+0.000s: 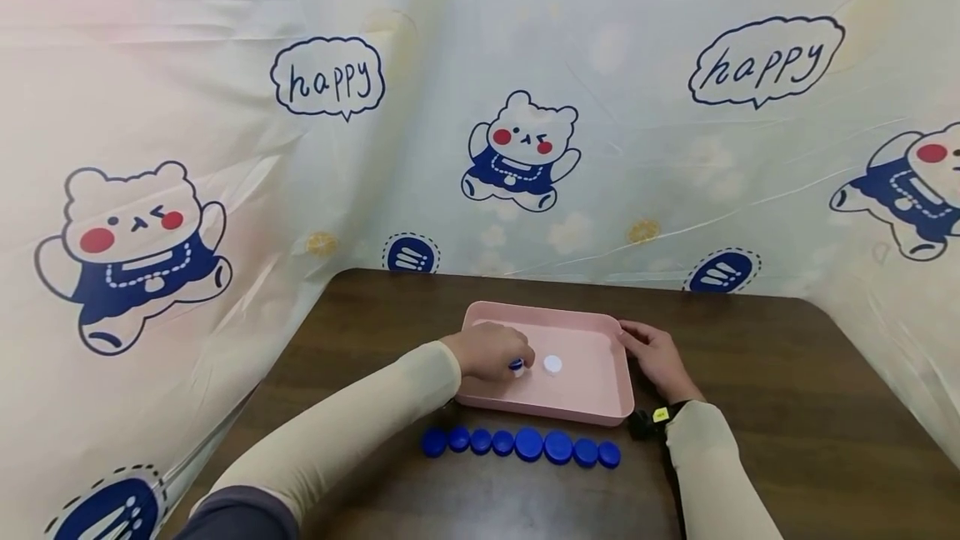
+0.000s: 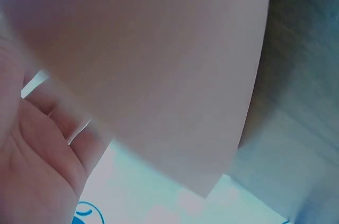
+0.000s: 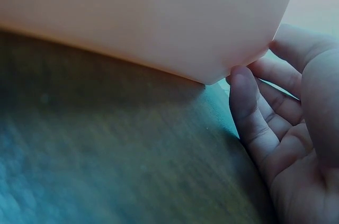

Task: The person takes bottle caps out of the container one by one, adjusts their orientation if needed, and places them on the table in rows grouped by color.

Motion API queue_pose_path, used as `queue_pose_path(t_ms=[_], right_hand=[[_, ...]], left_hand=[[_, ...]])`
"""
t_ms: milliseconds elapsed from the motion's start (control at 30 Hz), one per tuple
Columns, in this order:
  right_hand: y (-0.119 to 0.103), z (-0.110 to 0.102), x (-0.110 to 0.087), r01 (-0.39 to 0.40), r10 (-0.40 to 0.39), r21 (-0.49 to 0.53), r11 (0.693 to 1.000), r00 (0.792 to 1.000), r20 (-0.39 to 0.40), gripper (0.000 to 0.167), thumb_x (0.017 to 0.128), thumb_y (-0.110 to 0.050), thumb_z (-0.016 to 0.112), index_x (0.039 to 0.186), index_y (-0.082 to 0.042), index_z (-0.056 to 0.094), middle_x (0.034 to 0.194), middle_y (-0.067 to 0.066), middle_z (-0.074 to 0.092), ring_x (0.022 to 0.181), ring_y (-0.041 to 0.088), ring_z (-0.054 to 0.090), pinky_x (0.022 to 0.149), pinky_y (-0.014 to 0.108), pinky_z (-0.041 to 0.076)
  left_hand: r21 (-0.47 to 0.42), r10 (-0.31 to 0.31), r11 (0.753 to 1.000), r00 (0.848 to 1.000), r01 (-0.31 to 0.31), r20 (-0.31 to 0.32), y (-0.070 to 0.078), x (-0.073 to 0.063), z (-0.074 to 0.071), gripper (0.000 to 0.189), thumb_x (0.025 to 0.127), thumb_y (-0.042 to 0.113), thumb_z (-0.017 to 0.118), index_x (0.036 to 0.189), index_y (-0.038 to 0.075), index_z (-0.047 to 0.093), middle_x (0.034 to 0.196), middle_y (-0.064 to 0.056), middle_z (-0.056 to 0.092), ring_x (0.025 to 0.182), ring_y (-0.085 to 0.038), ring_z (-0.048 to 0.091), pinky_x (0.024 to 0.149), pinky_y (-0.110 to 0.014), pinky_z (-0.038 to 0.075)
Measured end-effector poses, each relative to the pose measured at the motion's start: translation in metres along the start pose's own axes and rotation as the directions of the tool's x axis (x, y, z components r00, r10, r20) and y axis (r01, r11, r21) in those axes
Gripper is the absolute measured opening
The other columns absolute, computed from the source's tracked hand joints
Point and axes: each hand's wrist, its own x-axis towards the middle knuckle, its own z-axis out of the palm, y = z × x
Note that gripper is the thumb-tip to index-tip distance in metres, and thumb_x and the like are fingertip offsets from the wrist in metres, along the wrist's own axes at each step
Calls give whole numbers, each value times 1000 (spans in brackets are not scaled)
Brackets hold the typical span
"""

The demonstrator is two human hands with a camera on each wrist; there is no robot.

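My left hand [image 1: 495, 352] reaches over the left side of a shallow pink tray [image 1: 585, 390]. Its fingers pinch a small blue-and-white cap [image 1: 517, 365], partly hidden by the fingertips, low over the tray floor. Just right of it lies a white round disc [image 1: 552, 365]. At the tray's far right corner is my right hand [image 1: 660, 361], holding the rim with thumb and fingers; the right wrist view shows those fingers [image 3: 246, 94] against the tray corner. The left wrist view has the tray wall [image 2: 175, 75] covering the left fingertips.
In front of the tray, several blue round caps [image 1: 528, 444] of differing sizes stand in a row on the dark wooden table [image 1: 757, 373]. A black strap with a yellow tag [image 1: 660, 415] is at my right wrist. A printed curtain [image 1: 637, 148] hangs behind the table.
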Motion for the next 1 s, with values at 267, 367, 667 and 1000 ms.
queue_pose_path(t_ms=[267, 367, 667, 1000], right_hand=[[-1, -2, 3, 0, 0, -9, 1000, 1000, -6, 52, 96, -41, 60, 134, -5, 58, 127, 18, 61, 99, 27, 65, 84, 33, 52], [-1, -1, 4, 4, -4, 1, 1000, 1000, -13, 53, 95, -42, 61, 132, -4, 58, 126, 19, 61, 98, 27, 65, 82, 31, 53], [0, -2, 2, -20, 20, -1, 1000, 1000, -11, 56, 94, -44, 61, 133, -4, 58, 127, 19, 60, 101, 29, 64, 84, 33, 53], [-1, -2, 2, -16, 16, 10, 1000, 1000, -12, 53, 95, -41, 61, 132, -3, 59, 124, 19, 61, 97, 25, 65, 81, 30, 53]], left_hand=[[-46, -32, 998, 999, 31, -29, -8, -20, -12, 24, 90, 17, 71, 114, 21, 72, 103, 5, 67, 83, -8, 57, 87, -25, 50], [-43, -43, 998, 998, 41, -47, -12, -27, -12, 23, 90, 17, 70, 113, 21, 73, 101, 4, 67, 80, -8, 56, 83, -24, 51], [-59, -98, 994, 991, 93, -86, -19, -48, -9, 27, 90, 19, 70, 117, 19, 71, 106, 2, 66, 84, -10, 60, 87, -32, 52], [-46, -139, 990, 980, 134, -142, -20, -76, -7, 28, 91, 21, 69, 119, 16, 70, 110, 0, 65, 91, -13, 64, 86, -32, 53]])
